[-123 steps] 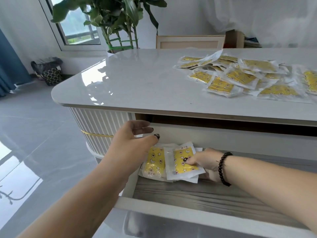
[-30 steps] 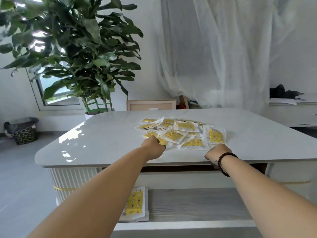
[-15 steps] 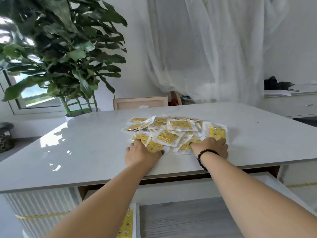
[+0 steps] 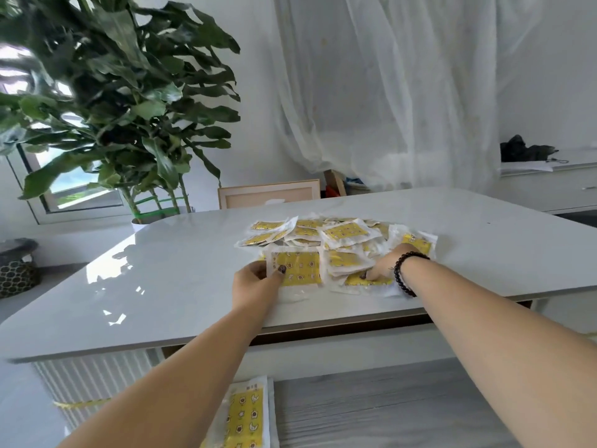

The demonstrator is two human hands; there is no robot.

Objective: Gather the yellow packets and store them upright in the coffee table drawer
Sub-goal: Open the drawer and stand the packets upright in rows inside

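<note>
Picking more yellow packets off the coffee table pile

The left hand (image 4: 258, 282) is now pinching a yellow packet (image 4: 298, 268) at the near-left edge of the packet pile (image 4: 339, 240), thumb on top, where half a second ago it was only pressing flat there. The right hand (image 4: 382, 268), wearing a bead bracelet (image 4: 400, 270), is curling its fingers onto another packet (image 4: 368, 281) at the pile's near-right edge; whether it has a firm hold I cannot tell. Below the pile, the open drawer (image 4: 387, 409) is already holding stored packets (image 4: 245, 415) at its left end. Judging by this, another batch is starting, and most of the pile is still waiting.
</note>
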